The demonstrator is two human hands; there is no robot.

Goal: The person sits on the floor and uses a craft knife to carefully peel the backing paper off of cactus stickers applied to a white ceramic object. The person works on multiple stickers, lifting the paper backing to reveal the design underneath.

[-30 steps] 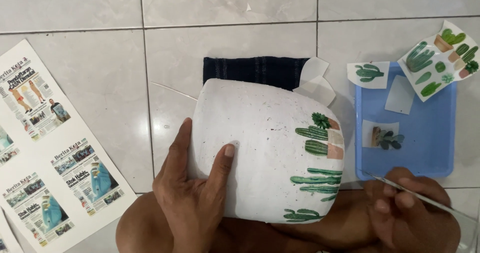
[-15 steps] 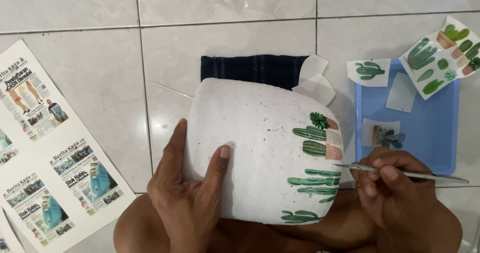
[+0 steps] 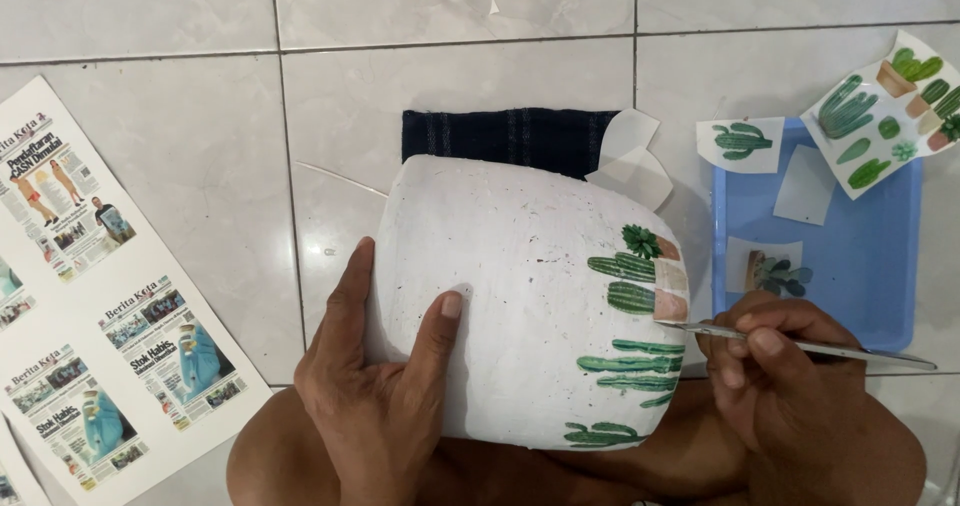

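A large white pot (image 3: 510, 296) lies on its side across my lap, with green cactus pictures (image 3: 632, 366) stuck near its right end. My left hand (image 3: 385, 396) lies flat on the pot's left side and steadies it. My right hand (image 3: 790, 381) grips a thin metal tool (image 3: 830, 348) like a pen. Its tip touches the pot's right edge just below the upper cactus picture (image 3: 640, 266).
A blue tray (image 3: 870, 266) at the right holds small paper pieces, one with a plant picture. A sheet of cactus cut-outs (image 3: 885, 111) rests on its far corner. A dark folded cloth (image 3: 505, 136) lies behind the pot. Printed newspaper sheets (image 3: 95, 316) cover the tiled floor at left.
My right hand has risen from the lower right and brought the tool's tip up against the pot's right edge. My left hand has stayed on the pot.
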